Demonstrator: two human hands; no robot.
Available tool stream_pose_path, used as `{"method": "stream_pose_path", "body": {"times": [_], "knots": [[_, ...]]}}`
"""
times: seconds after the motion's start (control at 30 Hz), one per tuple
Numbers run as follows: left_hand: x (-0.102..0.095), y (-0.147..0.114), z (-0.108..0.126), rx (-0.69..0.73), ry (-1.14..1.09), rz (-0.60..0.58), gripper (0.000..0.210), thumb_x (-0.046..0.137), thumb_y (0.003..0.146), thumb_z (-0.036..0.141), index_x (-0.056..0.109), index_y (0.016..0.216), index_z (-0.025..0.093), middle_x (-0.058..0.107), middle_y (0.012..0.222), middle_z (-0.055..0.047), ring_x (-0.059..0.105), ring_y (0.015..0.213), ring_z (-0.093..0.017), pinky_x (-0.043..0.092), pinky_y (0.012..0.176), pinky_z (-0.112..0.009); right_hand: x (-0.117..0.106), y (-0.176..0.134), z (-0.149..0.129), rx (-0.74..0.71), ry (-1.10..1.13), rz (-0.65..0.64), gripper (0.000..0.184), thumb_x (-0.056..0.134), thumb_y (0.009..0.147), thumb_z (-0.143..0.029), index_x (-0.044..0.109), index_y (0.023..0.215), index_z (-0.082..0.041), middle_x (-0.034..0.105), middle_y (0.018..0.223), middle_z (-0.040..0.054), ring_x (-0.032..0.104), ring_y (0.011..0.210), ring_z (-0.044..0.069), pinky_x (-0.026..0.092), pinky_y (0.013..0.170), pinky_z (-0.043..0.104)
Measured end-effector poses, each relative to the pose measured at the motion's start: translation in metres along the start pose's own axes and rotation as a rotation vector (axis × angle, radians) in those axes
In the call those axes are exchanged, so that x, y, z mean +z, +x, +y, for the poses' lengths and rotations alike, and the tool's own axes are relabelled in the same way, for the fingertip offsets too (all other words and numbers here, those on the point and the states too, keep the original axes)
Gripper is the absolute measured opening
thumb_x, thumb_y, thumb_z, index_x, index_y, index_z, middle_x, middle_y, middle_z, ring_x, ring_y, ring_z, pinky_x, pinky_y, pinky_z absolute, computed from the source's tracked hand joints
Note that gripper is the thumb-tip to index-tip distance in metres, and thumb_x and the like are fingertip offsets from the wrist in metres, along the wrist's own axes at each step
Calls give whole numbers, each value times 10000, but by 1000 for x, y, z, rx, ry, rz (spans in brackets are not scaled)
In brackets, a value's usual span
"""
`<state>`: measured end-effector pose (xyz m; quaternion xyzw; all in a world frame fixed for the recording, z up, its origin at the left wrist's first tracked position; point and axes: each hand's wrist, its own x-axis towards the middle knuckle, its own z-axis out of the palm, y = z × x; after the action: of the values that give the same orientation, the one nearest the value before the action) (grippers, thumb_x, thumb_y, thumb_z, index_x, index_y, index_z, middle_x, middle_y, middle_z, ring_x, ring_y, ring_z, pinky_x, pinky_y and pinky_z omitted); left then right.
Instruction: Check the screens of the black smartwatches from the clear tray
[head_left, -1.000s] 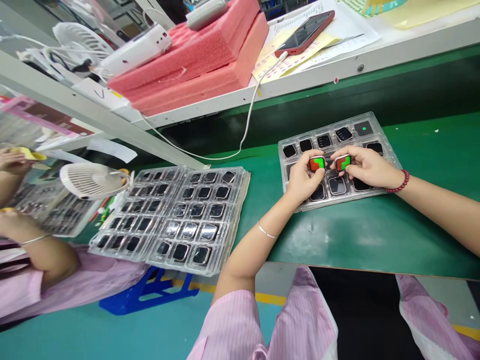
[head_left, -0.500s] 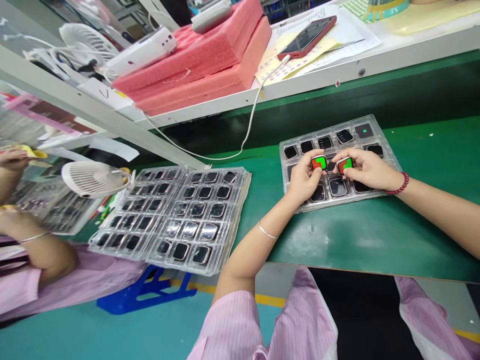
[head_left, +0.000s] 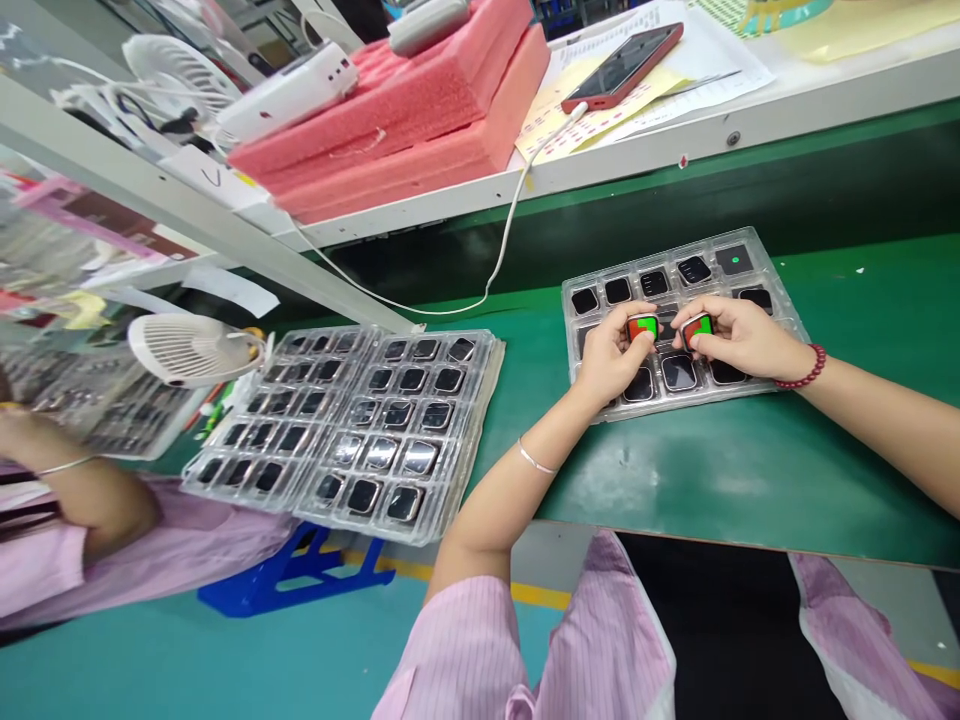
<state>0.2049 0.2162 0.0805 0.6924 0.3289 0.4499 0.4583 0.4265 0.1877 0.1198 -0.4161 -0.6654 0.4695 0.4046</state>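
Two smartwatch bodies without straps are lit with red and green blocks on their screens. My left hand (head_left: 611, 355) pinches one smartwatch (head_left: 643, 328), its thumb at the lower edge of the screen. In my right hand (head_left: 731, 335) is the other smartwatch (head_left: 697, 331), with the thumb on its screen. Both are held side by side, a small gap apart, above a clear plastic tray (head_left: 637, 408). Several dark-screened watch bodies sit in the tray's pockets, among them one watch (head_left: 679, 372) just below my hands. My hands hide the middle pockets in part.
To the left lie clear trays (head_left: 469, 450) full of dark watches. A small white fan (head_left: 187, 350) stands past them, near a co-worker's arm (head_left: 97, 495). The shelf above carries pink foam (head_left: 420, 130) and a phone (head_left: 626, 65), whose white cable (head_left: 504, 250) hangs down.
The red and green blocks on both screens have changed their pattern. My hands stay almost in place, still holding the watches. The co-worker's raised hand at far left has gone from view.
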Motion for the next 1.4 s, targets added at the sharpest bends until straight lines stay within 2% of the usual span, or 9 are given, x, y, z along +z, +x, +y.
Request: {"method": "stream_pose_path", "body": {"times": [0.17,0.3,0.47,0.57,0.77,0.93,1.1,1.27,1.4], "knots": [[0,0,3,-32,-27,-8,446,673,933,555,649,1172,179,741,1139,-98,724,738,-128,605,706,-255,1,0,-3,-22,-19,0,179,717,759,-221,714,938,-208,765,832,42,691,674,189,591,627,312],[1,-1,4,-38,-35,-12,472,678,919,586,667,1147,173,734,1172,-106,720,744,-129,621,710,-265,0,0,-4,14,12,-7,167,746,764,-240,712,924,-209,757,816,41,678,653,178,587,610,304],[0,-1,6,-27,-16,-4,488,595,962,614,684,1136,166,752,1128,-107,741,778,-154,610,658,-258,1,0,-4,61,52,7,99,731,832,-288,725,889,-208,747,809,47,658,626,158,562,553,272],[-1,-1,6,-28,-1,4,481,553,989,604,686,1142,167,770,1055,-95,742,735,-152,596,623,-251,1,0,-6,62,62,1,96,743,830,-296,724,865,-208,743,802,46,662,639,159,556,546,261],[-1,-1,4,-42,8,-2,433,502,1022,530,677,1200,175,789,1065,-97,750,711,-153,570,595,-245,1,-1,-7,68,36,-18,115,767,806,-287,703,853,-203,738,725,39,633,594,157,549,548,267],[-1,0,2,-32,15,-23,418,521,1001,421,625,1333,189,776,1159,-115,772,813,-187,563,623,-261,0,-1,-6,28,12,-29,125,751,787,-263,699,888,-209,746,767,36,664,630,175,560,584,289],[-1,1,-3,-4,22,-26,519,571,992,476,551,1445,224,747,1238,-130,769,953,-225,604,733,-312,0,0,0,-3,12,19,249,762,743,-250,708,986,-237,764,931,42,713,760,214,598,663,328],[0,1,-4,11,13,-30,560,611,977,491,528,1462,224,746,1237,-143,775,932,-220,608,722,-298,0,2,5,-37,-10,41,290,744,730,-215,708,1018,-224,766,1058,59,700,777,200,604,688,326],[0,0,-3,14,28,-18,542,623,968,453,536,1450,220,749,1228,-145,777,918,-216,619,730,-302,0,2,4,-45,-18,26,292,725,730,-189,692,1019,-219,763,1030,62,700,796,206,605,708,331]]}}
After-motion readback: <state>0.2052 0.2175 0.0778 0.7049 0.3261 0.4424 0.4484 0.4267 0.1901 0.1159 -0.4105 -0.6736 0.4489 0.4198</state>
